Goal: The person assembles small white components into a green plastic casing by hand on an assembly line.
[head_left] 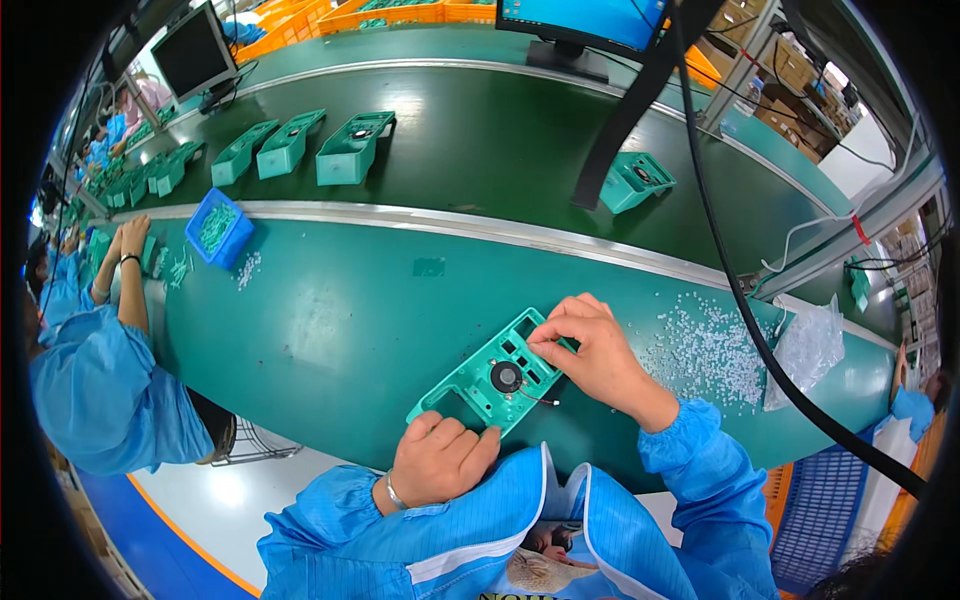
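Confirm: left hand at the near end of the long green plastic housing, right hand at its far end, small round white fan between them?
No, the small round fan is black, not white, as the head view shows. The rest holds: left hand at the near end of the long green plastic housing, right hand at its far end.

Room lies left of the green housing (478, 372); black cable (738, 285) hangs right.

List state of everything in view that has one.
Green housing: cavity-side up
Fan: seated in housing
White connector: unplugged
Left hand: gripping housing's near end
Right hand: pinched at far end, contents unclear
Blue bin: holding green parts
White pieces: scattered
Plastic bag: crumpled
Left monitor: dark
Right monitor: lit
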Action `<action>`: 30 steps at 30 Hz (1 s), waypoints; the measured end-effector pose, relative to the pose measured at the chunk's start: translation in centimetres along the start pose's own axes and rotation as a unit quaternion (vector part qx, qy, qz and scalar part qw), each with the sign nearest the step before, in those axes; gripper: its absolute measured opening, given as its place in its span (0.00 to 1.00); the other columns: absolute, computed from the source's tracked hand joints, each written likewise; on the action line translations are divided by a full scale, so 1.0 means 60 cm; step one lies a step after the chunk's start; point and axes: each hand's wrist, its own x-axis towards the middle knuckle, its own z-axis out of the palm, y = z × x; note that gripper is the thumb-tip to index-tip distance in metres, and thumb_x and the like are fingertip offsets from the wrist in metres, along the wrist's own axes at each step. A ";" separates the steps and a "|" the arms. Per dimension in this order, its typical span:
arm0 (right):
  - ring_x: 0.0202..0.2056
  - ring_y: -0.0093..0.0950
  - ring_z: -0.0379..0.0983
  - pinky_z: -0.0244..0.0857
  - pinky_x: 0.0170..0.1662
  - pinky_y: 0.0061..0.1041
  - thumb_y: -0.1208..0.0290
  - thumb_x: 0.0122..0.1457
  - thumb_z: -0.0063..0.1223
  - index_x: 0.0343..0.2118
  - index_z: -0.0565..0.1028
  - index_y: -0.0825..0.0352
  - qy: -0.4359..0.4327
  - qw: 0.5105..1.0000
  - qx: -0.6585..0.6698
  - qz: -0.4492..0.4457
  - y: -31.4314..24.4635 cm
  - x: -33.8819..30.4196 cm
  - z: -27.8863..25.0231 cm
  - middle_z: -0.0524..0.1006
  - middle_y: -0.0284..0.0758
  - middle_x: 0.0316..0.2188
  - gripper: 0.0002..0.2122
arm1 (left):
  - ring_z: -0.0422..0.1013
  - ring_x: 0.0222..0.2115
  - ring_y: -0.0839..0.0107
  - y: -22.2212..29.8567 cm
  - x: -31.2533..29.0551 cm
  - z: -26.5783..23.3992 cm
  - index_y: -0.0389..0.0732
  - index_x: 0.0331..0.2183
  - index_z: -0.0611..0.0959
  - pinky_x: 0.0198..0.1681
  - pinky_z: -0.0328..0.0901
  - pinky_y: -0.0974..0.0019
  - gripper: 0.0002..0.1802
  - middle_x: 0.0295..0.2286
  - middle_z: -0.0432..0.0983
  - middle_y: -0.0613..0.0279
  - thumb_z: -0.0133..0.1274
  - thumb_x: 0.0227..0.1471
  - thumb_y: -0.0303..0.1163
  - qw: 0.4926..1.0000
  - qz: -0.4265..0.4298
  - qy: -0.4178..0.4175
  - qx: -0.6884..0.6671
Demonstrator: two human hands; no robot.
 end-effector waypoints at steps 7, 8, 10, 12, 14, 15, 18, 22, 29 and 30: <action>0.37 0.28 0.69 0.58 0.48 0.32 0.71 0.53 0.68 0.29 0.84 0.59 0.007 1.000 0.008 0.021 -0.014 0.022 0.042 0.75 0.26 0.26 0.02 | 0.65 0.23 0.74 -0.007 -0.010 0.006 0.45 0.36 0.86 0.33 0.59 0.65 0.11 0.18 0.66 0.73 0.63 0.46 0.32 1.000 0.007 0.010 -0.017; 0.37 0.28 0.69 0.58 0.48 0.32 0.71 0.53 0.68 0.28 0.84 0.59 0.015 1.000 0.003 0.019 -0.015 0.023 0.045 0.75 0.26 0.25 0.02 | 0.65 0.23 0.74 -0.008 -0.010 0.006 0.45 0.36 0.86 0.33 0.59 0.65 0.11 0.18 0.66 0.73 0.63 0.46 0.32 1.000 0.003 0.010 -0.017; 0.36 0.28 0.70 0.58 0.48 0.31 0.71 0.53 0.68 0.28 0.84 0.59 0.019 1.000 -0.002 0.017 -0.015 0.021 0.049 0.75 0.25 0.24 0.02 | 0.64 0.22 0.74 -0.007 -0.007 0.004 0.45 0.35 0.86 0.32 0.59 0.65 0.11 0.18 0.66 0.73 0.64 0.45 0.32 1.000 0.006 0.005 -0.025; 0.36 0.28 0.70 0.58 0.48 0.32 0.71 0.52 0.68 0.27 0.84 0.59 0.033 0.999 -0.005 0.017 -0.014 0.019 0.052 0.75 0.25 0.24 0.02 | 0.64 0.22 0.74 -0.006 -0.005 0.003 0.45 0.35 0.86 0.32 0.59 0.65 0.11 0.18 0.66 0.73 0.64 0.45 0.32 1.000 0.002 0.003 -0.029; 0.36 0.28 0.70 0.59 0.48 0.32 0.72 0.51 0.67 0.27 0.83 0.59 0.041 0.999 -0.026 0.000 -0.017 0.020 0.050 0.75 0.25 0.24 0.02 | 0.64 0.22 0.74 -0.006 -0.005 0.003 0.45 0.35 0.86 0.32 0.59 0.66 0.11 0.18 0.66 0.73 0.64 0.45 0.32 0.999 -0.001 0.001 -0.032; 0.37 0.29 0.70 0.59 0.48 0.33 0.72 0.51 0.67 0.27 0.83 0.58 0.052 0.997 -0.050 -0.016 -0.019 0.020 0.049 0.75 0.25 0.24 0.02 | 0.64 0.22 0.74 -0.007 -0.004 0.004 0.45 0.35 0.86 0.32 0.59 0.66 0.11 0.18 0.66 0.73 0.64 0.45 0.32 0.999 0.001 0.002 -0.034; 0.37 0.30 0.71 0.60 0.49 0.36 0.74 0.47 0.67 0.25 0.83 0.59 0.081 0.990 -0.096 -0.062 -0.027 0.018 0.050 0.75 0.26 0.25 0.03 | 0.64 0.22 0.74 -0.007 -0.003 0.004 0.44 0.35 0.86 0.32 0.59 0.65 0.11 0.18 0.65 0.73 0.64 0.45 0.32 0.999 0.007 0.005 -0.040; 0.41 0.34 0.70 0.60 0.52 0.42 0.72 0.46 0.61 0.24 0.82 0.62 0.104 0.960 -0.220 -0.142 -0.048 0.014 0.056 0.75 0.30 0.29 0.03 | 0.64 0.22 0.73 -0.013 -0.004 0.006 0.43 0.35 0.85 0.32 0.59 0.64 0.11 0.18 0.66 0.72 0.64 0.45 0.32 0.998 0.017 0.006 -0.059; 0.46 0.37 0.67 0.55 0.61 0.45 0.69 0.48 0.59 0.28 0.82 0.68 0.013 0.949 -0.291 -0.120 -0.081 -0.001 0.054 0.74 0.36 0.33 0.08 | 0.65 0.23 0.73 -0.013 0.001 -0.004 0.43 0.34 0.85 0.35 0.59 0.64 0.09 0.19 0.68 0.72 0.61 0.46 0.29 0.999 0.009 -0.012 -0.051; 0.47 0.37 0.67 0.55 0.62 0.45 0.69 0.50 0.59 0.29 0.82 0.69 0.012 0.949 -0.290 -0.120 -0.080 -0.007 0.060 0.74 0.36 0.33 0.09 | 0.65 0.23 0.72 -0.014 0.001 -0.005 0.42 0.34 0.85 0.34 0.59 0.63 0.09 0.18 0.68 0.71 0.63 0.45 0.29 0.998 0.010 -0.017 -0.056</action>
